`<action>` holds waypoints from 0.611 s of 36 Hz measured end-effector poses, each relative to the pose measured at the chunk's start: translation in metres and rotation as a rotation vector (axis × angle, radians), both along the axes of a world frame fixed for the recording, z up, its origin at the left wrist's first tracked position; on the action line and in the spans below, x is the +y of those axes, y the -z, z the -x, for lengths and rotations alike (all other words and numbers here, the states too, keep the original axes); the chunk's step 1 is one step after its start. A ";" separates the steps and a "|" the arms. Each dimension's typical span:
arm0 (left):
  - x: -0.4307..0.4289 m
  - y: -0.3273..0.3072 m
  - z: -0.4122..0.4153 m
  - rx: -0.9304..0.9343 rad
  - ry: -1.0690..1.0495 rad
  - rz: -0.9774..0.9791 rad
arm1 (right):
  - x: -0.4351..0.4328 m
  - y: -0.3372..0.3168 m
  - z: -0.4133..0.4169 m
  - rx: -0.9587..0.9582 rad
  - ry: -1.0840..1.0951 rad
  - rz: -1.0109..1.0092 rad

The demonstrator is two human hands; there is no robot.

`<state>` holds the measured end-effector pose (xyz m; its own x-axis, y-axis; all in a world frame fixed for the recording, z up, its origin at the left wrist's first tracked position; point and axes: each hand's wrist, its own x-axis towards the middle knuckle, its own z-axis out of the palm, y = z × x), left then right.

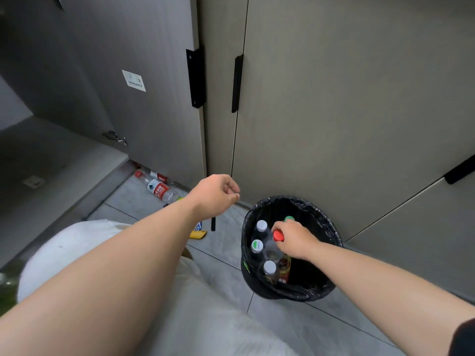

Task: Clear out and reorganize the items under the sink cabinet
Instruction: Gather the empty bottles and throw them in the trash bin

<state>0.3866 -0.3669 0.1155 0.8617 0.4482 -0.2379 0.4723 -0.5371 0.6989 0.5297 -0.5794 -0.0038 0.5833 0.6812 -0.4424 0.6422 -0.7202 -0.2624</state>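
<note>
A black trash bin lined with a black bag stands on the tiled floor against the cabinet doors. Several capped bottles stand inside it. My right hand is over the bin and grips the neck of a red-capped bottle that stands in the bin. My left hand hovers left of the bin with fingers loosely curled, holding nothing. Clear plastic bottles with red labels lie on the floor by the open cabinet door.
A yellow object and a thin black strip lie on the floor under my left forearm. A white bag or cloth fills the lower left. Closed cabinet doors with black handles rise behind the bin.
</note>
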 end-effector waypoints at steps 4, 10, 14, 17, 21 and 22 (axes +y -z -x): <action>0.018 -0.020 0.002 0.092 0.039 0.055 | 0.008 -0.006 -0.002 -0.097 -0.018 0.052; 0.089 -0.051 0.022 0.174 -0.001 -0.005 | 0.059 -0.044 0.005 -0.290 -0.112 -0.153; 0.141 -0.035 0.052 0.180 -0.152 0.027 | 0.117 -0.064 0.014 -0.168 -0.223 -0.284; 0.171 -0.004 0.083 0.227 -0.270 0.097 | 0.166 -0.063 0.024 -0.005 -0.315 -0.325; 0.197 0.051 0.124 0.281 -0.415 0.249 | 0.231 -0.035 0.039 0.158 -0.340 -0.278; 0.201 0.065 0.131 0.280 -0.453 0.286 | 0.247 -0.024 0.042 0.182 -0.340 -0.244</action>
